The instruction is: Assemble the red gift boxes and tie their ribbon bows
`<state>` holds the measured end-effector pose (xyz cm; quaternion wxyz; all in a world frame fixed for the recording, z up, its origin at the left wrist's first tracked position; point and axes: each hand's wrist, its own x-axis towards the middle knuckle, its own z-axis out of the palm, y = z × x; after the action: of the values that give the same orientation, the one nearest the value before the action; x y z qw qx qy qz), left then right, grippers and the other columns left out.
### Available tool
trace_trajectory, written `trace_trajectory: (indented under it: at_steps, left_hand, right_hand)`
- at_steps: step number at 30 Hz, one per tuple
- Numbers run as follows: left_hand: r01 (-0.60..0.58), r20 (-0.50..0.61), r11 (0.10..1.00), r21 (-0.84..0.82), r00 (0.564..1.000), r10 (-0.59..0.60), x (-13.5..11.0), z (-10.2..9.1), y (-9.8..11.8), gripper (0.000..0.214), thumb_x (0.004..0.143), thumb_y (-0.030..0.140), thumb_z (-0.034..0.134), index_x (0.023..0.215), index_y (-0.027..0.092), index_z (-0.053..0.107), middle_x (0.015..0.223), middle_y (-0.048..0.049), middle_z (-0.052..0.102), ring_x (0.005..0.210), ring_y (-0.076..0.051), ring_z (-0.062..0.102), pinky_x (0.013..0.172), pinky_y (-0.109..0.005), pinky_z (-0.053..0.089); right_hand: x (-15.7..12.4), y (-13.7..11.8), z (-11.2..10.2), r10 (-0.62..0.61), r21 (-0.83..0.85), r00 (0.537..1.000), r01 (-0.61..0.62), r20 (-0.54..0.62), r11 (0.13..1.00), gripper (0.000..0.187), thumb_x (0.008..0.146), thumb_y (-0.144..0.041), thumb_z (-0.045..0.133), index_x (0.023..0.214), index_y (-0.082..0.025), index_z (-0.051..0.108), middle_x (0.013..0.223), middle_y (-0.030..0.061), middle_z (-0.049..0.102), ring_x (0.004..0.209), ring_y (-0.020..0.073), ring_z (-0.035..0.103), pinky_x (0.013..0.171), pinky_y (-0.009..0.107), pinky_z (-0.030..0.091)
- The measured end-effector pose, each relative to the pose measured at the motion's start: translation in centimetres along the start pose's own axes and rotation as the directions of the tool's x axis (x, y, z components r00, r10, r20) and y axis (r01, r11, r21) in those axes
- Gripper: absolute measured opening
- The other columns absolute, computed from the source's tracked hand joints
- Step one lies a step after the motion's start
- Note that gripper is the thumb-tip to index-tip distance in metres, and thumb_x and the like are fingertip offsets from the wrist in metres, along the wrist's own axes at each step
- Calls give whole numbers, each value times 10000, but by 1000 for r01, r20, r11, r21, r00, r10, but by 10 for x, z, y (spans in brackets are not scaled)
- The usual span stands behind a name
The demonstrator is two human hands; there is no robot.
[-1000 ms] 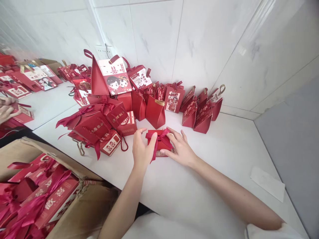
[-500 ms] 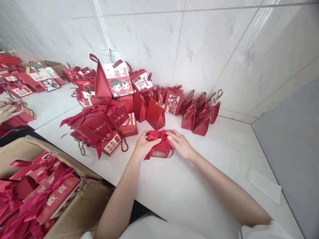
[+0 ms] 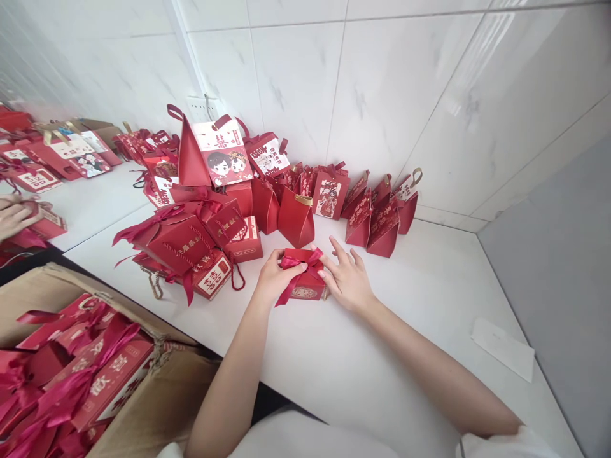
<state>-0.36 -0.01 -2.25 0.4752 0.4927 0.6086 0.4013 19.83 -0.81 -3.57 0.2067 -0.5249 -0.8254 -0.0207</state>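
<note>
A small red gift box with a dark pink ribbon [image 3: 305, 287] stands on the white counter [image 3: 382, 356] in front of me. My left hand [image 3: 272, 280] is closed round the box's left side and its ribbon. My right hand [image 3: 347, 280] rests against the box's right side with the fingers spread and stretched out. Just behind the box stands a row of red paper gift bags [image 3: 296, 216].
A heap of red gift boxes and bags [image 3: 191, 235] lies to the left on the counter, against the tiled wall. An open cardboard carton [image 3: 157, 381] full of red ribboned boxes sits at lower left. Another person's hand [image 3: 12, 213] shows at far left. White paper [image 3: 502, 348] lies right.
The box was turned upright between my hands. My right hand, which gripped the ribbon half a second ago, has opened its fingers; my left hand has closed on the box.
</note>
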Motion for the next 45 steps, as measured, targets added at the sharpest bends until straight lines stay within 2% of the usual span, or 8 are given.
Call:
trace_trajectory:
  at_steps: [9, 14, 19, 21, 24, 28, 35, 45]
  left_hand:
    - [-15, 6, 999, 44, 1000, 15, 4, -1, 6, 593, 628, 475, 818, 1120, 235, 591, 1079, -83, 709, 933, -250, 696, 776, -346, 559]
    - [-41, 13, 991, 127, 999, 39, 8, -7, 13, 599, 607, 513, 819, 1089, 218, 621, 1069, -90, 713, 947, -258, 686, 796, -345, 549]
    - [-82, -25, 986, 146, 996, 86, 4, -12, 22, 628, 669, 538, 773, 1189, 241, 582, 1183, -96, 671, 1046, -263, 651, 893, -377, 509]
    - [-166, -170, 975, 147, 967, 191, -4, -11, 22, 566, 740, 516, 722, 1208, 246, 554, 1245, -89, 634, 1131, -249, 611, 969, -383, 469]
    - [-342, -365, 893, 291, 823, 434, -21, -8, 18, 287, 843, 445, 629, 1032, 229, 614, 1195, -63, 634, 1138, -223, 591, 1020, -377, 425]
    - [-457, -306, 709, 537, 678, 668, -40, -2, 10, 170, 902, 338, 562, 918, 227, 689, 1151, -53, 630, 1100, -219, 591, 1022, -381, 404]
    - [-410, -209, 592, 693, 673, 710, -43, 7, -3, 274, 904, 326, 565, 1145, 249, 672, 1243, -77, 608, 1150, -262, 563, 1004, -417, 386]
    - [-445, -236, 630, 636, 666, 708, -40, 9, -18, 307, 893, 320, 570, 1180, 226, 624, 1265, -100, 592, 1202, -264, 539, 1067, -428, 377]
  right_hand:
    - [10, 12, -10, 3, 431, 993, -55, 120, 901, 442, 1017, -466, 273, 1318, -315, 560, 1563, 70, 300, 1169, 223, 590, 938, 429, 535]
    - [7, 24, -13, -220, 472, 964, 266, -150, 841, 313, 993, -333, 425, 1199, -264, 650, 1456, 70, 448, 1182, 209, 570, 995, 400, 515]
    - [4, 22, -15, -107, 375, 946, 224, -306, 900, 292, 982, -315, 442, 1178, -256, 651, 1349, 89, 555, 1187, 237, 567, 1004, 448, 493]
    - [1, 19, -15, -68, 331, 946, 177, -316, 927, 284, 983, -316, 435, 1128, -255, 672, 1307, 88, 589, 1181, 247, 569, 1011, 465, 473]
    - [-3, 14, -11, -54, 291, 951, 146, -305, 946, 286, 984, -324, 438, 1126, -249, 675, 1315, 88, 584, 1202, 253, 547, 1026, 469, 443]
    - [-4, 6, -4, -69, 250, 969, 130, -237, 960, 354, 988, -375, 420, 1234, -228, 629, 1417, 110, 498, 1302, 278, 455, 1065, 491, 389]
    - [-1, -6, 0, -45, 257, 988, 82, -145, 963, 494, 991, -459, 378, 1408, -209, 467, 1536, 127, 352, 1391, 285, 352, 1096, 496, 348]
    - [-6, -7, 12, -36, 318, 997, 55, -66, 947, 712, 959, -532, 408, 1551, -247, 135, 1589, 126, 245, 1428, 286, 314, 1118, 515, 336]
